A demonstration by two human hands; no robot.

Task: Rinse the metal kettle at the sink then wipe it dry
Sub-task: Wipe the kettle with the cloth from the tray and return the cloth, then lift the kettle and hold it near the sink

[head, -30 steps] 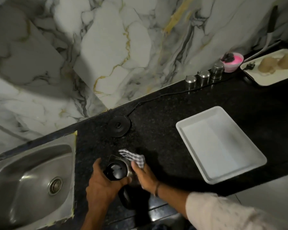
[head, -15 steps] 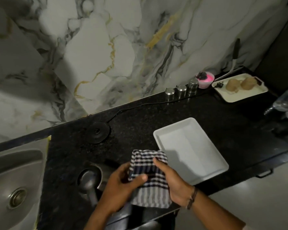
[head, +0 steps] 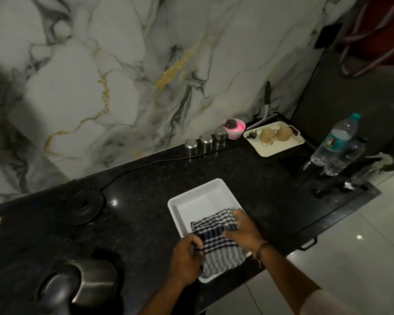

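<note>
Our left hand [head: 185, 258] pinches the near edge of the checked cloth [head: 216, 241], and our right hand [head: 243, 230] presses flat on its far side, thumb tucked under a fold, so both hands hold the cloth over the white tray [head: 191, 203]. The metal kettle [head: 77, 285] stands apart on the black table [head: 146, 223], down at our left near the front edge, touched by neither hand. We judge the wiping nearly or fully done. The cloth hangs over the tray's near rim and could slide off or tip the tray, which itself overhangs the table edge. Behind lie the kettle base [head: 84, 206] with its cord, three steel canisters [head: 206, 142], a pink bowl [head: 234, 128] and two water bottles [head: 334, 144]; none blocks us.
</note>
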